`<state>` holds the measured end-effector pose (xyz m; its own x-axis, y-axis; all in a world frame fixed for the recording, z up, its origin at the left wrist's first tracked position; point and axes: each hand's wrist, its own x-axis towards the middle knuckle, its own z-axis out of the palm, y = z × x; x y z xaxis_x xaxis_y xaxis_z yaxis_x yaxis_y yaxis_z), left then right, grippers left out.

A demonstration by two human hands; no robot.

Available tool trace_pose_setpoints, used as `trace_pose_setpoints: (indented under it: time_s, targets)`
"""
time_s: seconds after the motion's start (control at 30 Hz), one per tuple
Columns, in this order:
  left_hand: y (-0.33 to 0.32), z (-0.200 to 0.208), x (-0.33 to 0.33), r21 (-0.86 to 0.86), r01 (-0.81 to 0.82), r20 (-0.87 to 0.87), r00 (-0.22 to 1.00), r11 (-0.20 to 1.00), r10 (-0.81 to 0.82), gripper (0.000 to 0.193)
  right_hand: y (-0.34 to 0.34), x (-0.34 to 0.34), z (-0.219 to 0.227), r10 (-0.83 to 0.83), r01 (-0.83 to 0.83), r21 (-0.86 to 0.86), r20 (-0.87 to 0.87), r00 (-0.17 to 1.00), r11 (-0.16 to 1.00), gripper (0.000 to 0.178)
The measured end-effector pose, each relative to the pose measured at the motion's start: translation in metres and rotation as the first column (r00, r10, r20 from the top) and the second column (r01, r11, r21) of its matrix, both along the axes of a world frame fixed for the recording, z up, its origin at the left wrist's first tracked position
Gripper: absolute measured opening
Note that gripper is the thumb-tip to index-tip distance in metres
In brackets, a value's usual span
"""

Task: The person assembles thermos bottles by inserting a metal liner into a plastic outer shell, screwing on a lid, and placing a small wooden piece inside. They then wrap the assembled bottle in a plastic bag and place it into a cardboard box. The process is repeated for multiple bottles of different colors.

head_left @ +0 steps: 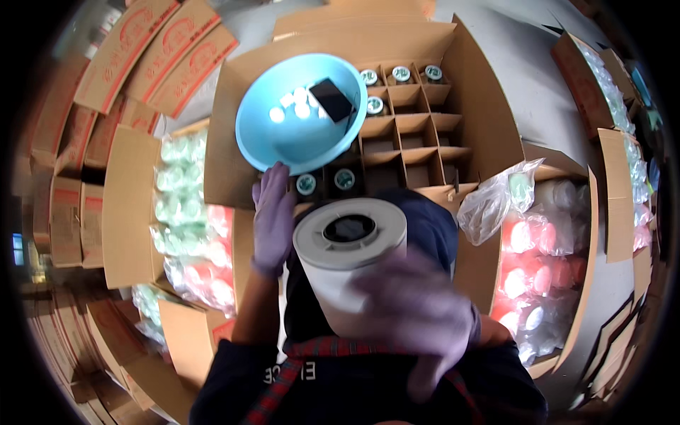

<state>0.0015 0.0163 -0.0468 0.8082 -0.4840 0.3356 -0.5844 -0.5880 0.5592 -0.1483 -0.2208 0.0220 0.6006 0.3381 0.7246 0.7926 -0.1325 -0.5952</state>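
Note:
A white cylinder (333, 287) with a grey ringed top and a dark round opening stands upright at my lap; I cannot tell its kind. My right hand (418, 304), in a pale purple glove, is beside and partly over its right side. Motion smears its fingers, so its grip cannot be made out. My left hand (273, 219), gloved alike, is open left of the cylinder, fingers stretched toward the light-blue basin (248, 134). Inside the basin lie several small white pieces (301, 111) and a black flat object (331, 100).
Under the basin is a large divided carton (489, 106) with several green-topped jars (401, 74) in its compartments. Open cartons of bagged green and pink items stand left (131, 205) and right (593, 269). Clear plastic bags (489, 209) hang over the right carton's edge. Stacked cartons (127, 49) fill the far left.

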Motion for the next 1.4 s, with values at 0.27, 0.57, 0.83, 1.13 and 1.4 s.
trace_pose_setpoints:
  time_s: [0.27, 0.57, 0.83, 1.13, 1.4]
  targets:
    - [-0.017, 0.038, -0.034, -0.002, -0.024, -0.298, 0.954, 1.0, 0.022, 0.048, 0.0, 0.004, -0.019, -0.436, 0.435, -0.033, -0.12, 0.892, 0.9, 0.07]
    - [-0.005, 0.015, -0.033, -0.372, 0.117, -0.444, 0.848, 0.921, -0.288, 0.046, 0.006, 0.007, -0.045, -0.429, 0.455, 0.042, -0.263, 0.864, 0.89, 0.093]
    - [-0.003, 0.01, -0.019, -0.123, 0.212, -0.321, 0.916, 0.969, -0.241, 0.046, 0.006, -0.006, -0.003, -0.087, 0.086, -0.111, 0.0, 0.996, 0.99, 0.092]
    - [-0.01, 0.024, -0.02, -0.429, 0.001, -0.571, 0.775, 0.903, -0.272, 0.059, 0.003, 0.001, -0.031, -0.398, 0.404, -0.125, 0.071, 0.915, 0.906, 0.103]
    - [-0.008, 0.03, -0.018, -0.547, 0.288, -0.555, 0.578, 0.786, -0.598, 0.07, -0.017, 0.02, -0.008, -0.249, 0.221, -0.154, -0.198, 0.948, 0.963, 0.071]
